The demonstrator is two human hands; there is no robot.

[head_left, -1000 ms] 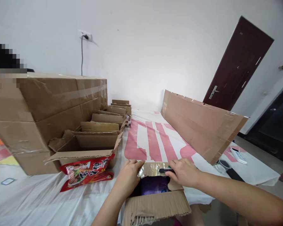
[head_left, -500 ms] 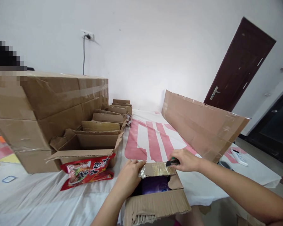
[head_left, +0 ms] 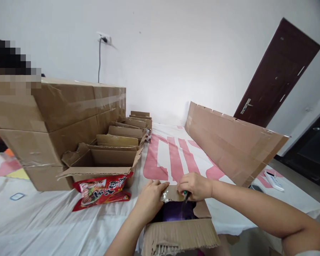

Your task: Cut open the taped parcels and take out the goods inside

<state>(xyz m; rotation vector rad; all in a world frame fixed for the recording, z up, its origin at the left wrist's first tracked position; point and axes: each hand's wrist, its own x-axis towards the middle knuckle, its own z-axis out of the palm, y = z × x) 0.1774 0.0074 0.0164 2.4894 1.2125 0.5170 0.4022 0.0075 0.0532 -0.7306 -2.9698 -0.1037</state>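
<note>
Head view: The right hand (head_left: 194,186), fingers closed, is gripping a dark cutter (head_left: 186,199) over an open cardboard box (head_left: 181,233) sitting at the tabletop's (head_left: 56,220) near edge; the left hand's (head_left: 151,200) bent fingers are holding the far flap (head_left: 172,192).

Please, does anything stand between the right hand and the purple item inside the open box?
Yes, partly: the dark tool in the right hand points down between that hand and the purple item, and the taped far flap is beside this hand. No flap covers the middle of the open box.
</note>
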